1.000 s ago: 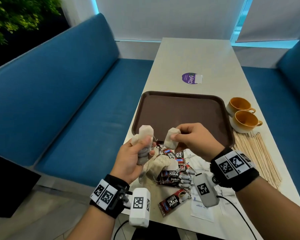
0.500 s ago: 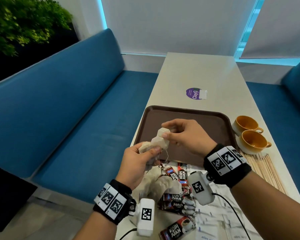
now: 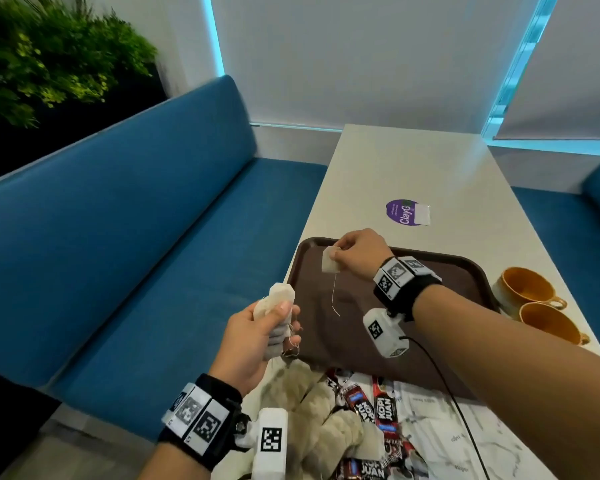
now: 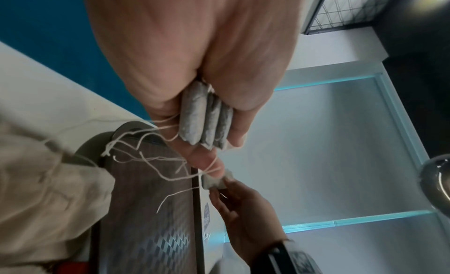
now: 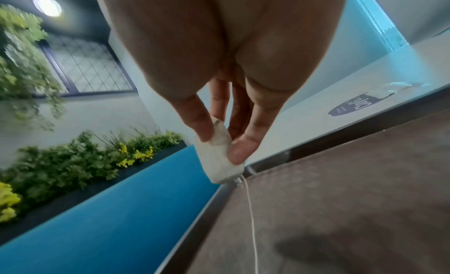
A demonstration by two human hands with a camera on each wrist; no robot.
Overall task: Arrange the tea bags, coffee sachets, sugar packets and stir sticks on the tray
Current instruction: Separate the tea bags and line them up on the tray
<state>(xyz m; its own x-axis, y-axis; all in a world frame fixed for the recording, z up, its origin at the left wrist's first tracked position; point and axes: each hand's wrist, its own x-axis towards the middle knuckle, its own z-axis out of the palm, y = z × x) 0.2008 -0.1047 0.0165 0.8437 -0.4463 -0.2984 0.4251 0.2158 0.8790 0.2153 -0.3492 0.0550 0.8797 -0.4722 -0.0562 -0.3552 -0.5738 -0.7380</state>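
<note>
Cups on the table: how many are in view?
2. Both orange cups stand on the table to the right of the tray: one farther from the person, one nearer, side by side. None looks hidden.

stir sticks hidden (behind right arm)

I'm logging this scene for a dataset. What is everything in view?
tray: one, brown, on the table, bare
single tea bag: one, off-white, over the tray's far left corner
tea bag bundle: several, off-white, left of the tray
coffee sachets: several, red-black, near table edge
cups: two, orange, right of tray
sticker: one, purple, beyond tray
bench: blue, left
right hand: pinches single tea bag
left hand: grips bundle
</note>
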